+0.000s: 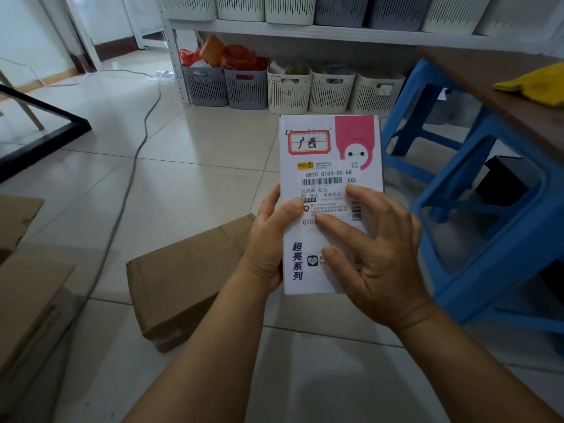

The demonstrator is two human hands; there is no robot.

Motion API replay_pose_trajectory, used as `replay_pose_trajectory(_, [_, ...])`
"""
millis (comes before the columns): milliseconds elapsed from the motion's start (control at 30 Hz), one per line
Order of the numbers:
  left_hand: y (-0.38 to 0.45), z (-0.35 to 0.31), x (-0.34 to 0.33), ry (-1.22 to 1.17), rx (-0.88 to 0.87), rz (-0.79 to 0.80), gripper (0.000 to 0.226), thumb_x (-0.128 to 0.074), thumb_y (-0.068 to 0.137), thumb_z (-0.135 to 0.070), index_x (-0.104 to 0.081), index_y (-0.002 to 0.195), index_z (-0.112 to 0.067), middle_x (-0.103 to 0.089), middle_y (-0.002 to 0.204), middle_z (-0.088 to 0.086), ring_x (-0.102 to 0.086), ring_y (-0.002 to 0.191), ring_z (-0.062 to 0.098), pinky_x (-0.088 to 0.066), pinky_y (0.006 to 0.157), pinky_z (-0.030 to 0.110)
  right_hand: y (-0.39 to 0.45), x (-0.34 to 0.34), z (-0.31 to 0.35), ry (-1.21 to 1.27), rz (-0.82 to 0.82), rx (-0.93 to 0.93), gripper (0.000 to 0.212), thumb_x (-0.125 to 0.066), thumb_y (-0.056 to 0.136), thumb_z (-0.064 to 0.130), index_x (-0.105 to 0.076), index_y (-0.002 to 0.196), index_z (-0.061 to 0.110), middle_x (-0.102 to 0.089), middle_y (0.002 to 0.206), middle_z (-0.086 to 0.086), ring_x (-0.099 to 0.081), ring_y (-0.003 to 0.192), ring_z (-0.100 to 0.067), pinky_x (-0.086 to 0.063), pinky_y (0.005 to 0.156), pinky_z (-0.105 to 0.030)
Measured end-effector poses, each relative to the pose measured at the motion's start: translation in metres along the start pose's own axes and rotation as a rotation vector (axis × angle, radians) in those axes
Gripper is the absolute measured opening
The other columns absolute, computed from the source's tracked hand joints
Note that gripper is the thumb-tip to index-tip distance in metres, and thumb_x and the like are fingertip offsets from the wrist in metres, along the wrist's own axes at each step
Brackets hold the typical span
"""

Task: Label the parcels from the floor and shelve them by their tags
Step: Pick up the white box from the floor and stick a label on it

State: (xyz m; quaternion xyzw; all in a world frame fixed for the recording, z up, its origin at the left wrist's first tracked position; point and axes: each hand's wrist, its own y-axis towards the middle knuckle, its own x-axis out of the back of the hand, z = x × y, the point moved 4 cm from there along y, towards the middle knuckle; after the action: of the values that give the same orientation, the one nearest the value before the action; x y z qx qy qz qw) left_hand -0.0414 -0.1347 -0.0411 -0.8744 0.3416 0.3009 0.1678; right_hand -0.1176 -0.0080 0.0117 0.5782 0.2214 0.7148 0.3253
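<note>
A flat white parcel point(331, 166) with a pink cartoon print and a printed shipping label is held upright in front of me. A red-bordered handwritten tag point(309, 143) is stuck near its top left. My left hand point(268, 239) grips the parcel's left edge, thumb on its face. My right hand point(378, 257) lies spread over the lower right of the parcel, fingers apart and pressing on the shipping label. A brown cardboard box point(186, 279) lies on the tiled floor below the parcel.
A white shelf point(305, 32) at the back carries rows of slotted baskets point(288, 91), some filled. A blue plastic stool point(476, 190) stands at right under a brown table point(503, 87) with a yellow cloth point(537, 83). Flattened cardboard point(27, 285) lies at left. A grey cable point(134, 154) runs across the floor.
</note>
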Motion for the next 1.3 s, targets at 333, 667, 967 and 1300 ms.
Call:
replay_pose_trajectory(333, [-0.002, -0.003, 0.004, 0.027, -0.02, -0.003, 0.066, -0.06, 0.085, -0.017, -0.042, 0.148, -0.006, -0.055, 0.14, 0.034, -0.049, 0.127, 0.06, -0.033, 0.104, 0.077, -0.001, 0.005, -0.01, 0.007, -0.039, -0.059, 0.044, -0.047, 0.087, 0.041, -0.069, 0.116, 0.017, -0.054, 0.132, -0.02, -0.036, 0.124, -0.027, -0.024, 0.098, -0.047])
replay_pose_trajectory(667, [-0.001, 0.004, 0.009, 0.05, 0.041, -0.017, 0.078, -0.067, 0.076, -0.023, -0.043, 0.147, -0.003, -0.052, 0.142, 0.035, -0.047, 0.129, 0.06, -0.03, 0.107, 0.076, -0.003, -0.001, -0.027, 0.117, -0.117, -0.347, 0.054, -0.038, 0.088, 0.048, -0.052, 0.134, 0.025, -0.045, 0.142, -0.012, -0.034, 0.13, -0.03, -0.023, 0.106, -0.056])
replay_pose_trajectory(967, [0.002, 0.011, 0.002, -0.147, 0.152, 0.069, 0.057, -0.045, 0.097, -0.039, -0.048, 0.148, -0.011, -0.052, 0.149, 0.024, -0.044, 0.138, 0.049, -0.025, 0.113, 0.072, -0.014, -0.034, -0.064, 1.166, 0.291, -0.924, 0.07, -0.048, 0.083, 0.064, -0.03, 0.146, 0.04, -0.056, 0.14, -0.002, -0.052, 0.126, -0.022, -0.035, 0.106, -0.048])
replay_pose_trajectory(1300, [-0.026, -0.045, -0.038, 0.219, 0.209, 0.093, 0.1, -0.075, 0.063, -0.067, -0.05, 0.145, -0.014, -0.065, 0.138, 0.017, -0.063, 0.122, 0.038, -0.052, 0.1, 0.053, 0.006, 0.003, -0.049, 1.321, 0.292, -1.095, 0.063, -0.049, 0.079, 0.059, -0.054, 0.133, 0.028, -0.077, 0.098, 0.004, -0.069, 0.07, -0.007, -0.049, 0.05, -0.02])
